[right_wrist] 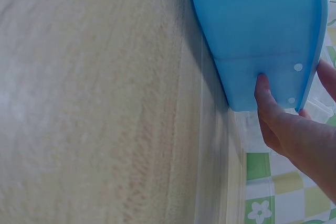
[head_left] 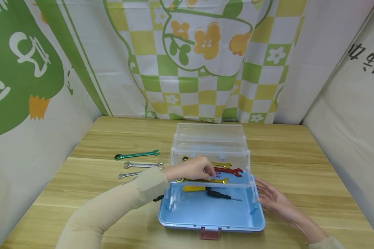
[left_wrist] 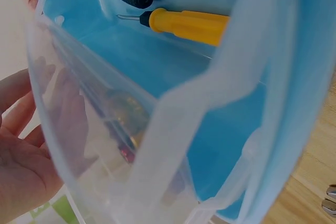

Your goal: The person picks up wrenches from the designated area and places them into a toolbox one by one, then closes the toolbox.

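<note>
My left hand (head_left: 202,167) reaches down into the clear upper tray (head_left: 202,186), fingertips beside a purple wrench (head_left: 217,174); whether they pinch it is hidden. Around it in the tray lie a red wrench (head_left: 235,171), a gold wrench (head_left: 222,165) behind and another gold wrench (head_left: 222,181) in front. In the left wrist view the left hand (left_wrist: 26,166) shows at the left, partly behind the clear plastic. My right hand (head_left: 272,197) rests against the right side of the blue toolbox (head_left: 216,216), its fingers fairly straight. The right wrist view shows a fingertip touching the blue outer wall (right_wrist: 262,35).
A yellow-handled screwdriver (head_left: 194,188) and a black-handled screwdriver (head_left: 219,195) lie in the toolbox bottom. Left of it, a green wrench (head_left: 137,155) and silver wrenches (head_left: 143,165) lie on the wooden table (head_left: 302,166). A reddish latch (head_left: 210,234) hangs at the front. Curtains surround the table.
</note>
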Demonstrator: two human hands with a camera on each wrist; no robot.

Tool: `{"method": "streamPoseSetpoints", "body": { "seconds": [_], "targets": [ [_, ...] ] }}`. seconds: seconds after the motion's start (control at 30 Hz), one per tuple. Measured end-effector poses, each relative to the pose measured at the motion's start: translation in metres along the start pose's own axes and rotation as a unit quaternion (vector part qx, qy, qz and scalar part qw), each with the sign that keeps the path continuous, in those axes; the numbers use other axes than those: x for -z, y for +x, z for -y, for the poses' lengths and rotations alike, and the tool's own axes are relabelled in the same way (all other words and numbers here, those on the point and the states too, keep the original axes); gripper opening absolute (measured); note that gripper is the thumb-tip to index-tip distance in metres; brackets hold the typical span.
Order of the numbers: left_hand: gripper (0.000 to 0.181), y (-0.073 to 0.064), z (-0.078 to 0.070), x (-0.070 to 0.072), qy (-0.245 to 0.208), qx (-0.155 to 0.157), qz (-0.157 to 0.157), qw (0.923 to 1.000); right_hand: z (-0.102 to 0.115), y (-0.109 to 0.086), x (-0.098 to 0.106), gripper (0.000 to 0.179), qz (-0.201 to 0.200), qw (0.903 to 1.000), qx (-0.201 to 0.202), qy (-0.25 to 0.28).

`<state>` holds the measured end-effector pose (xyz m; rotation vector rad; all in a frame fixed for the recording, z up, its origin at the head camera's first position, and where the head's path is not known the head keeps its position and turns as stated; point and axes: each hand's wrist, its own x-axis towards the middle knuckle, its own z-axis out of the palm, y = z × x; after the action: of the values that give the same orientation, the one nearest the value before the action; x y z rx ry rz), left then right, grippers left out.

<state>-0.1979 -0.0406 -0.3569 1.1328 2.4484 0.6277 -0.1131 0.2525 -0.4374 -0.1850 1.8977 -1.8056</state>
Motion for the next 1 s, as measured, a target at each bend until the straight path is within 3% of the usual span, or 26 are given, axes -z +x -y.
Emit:
{"method": "streamPoseSetpoints", "body": {
  "seconds": [0.27,0.53,0.8,1.0],
  "targets": [
    [0.016,-0.013,0.0,0.008,-0.023,-0.001,-0.03,0.9993,-0.001,0.001,0.001,0.069,0.012,0.9998,0.016,0.009],
    [0.018,-0.032,0.002,0.014,-0.036,-0.036,-0.076,0.9958,-0.001,0.0,0.0,0.069,0.016,0.9994,0.022,0.019],
    [0.022,-0.054,0.009,0.018,-0.088,-0.061,-0.114,0.9877,0.001,-0.001,0.0,0.069,0.007,0.9999,0.01,0.006],
    [0.025,-0.071,0.016,0.017,-0.104,-0.046,-0.162,0.9801,0.002,-0.001,-0.001,0.07,0.003,1.0,0.003,0.002]
  ]
}}
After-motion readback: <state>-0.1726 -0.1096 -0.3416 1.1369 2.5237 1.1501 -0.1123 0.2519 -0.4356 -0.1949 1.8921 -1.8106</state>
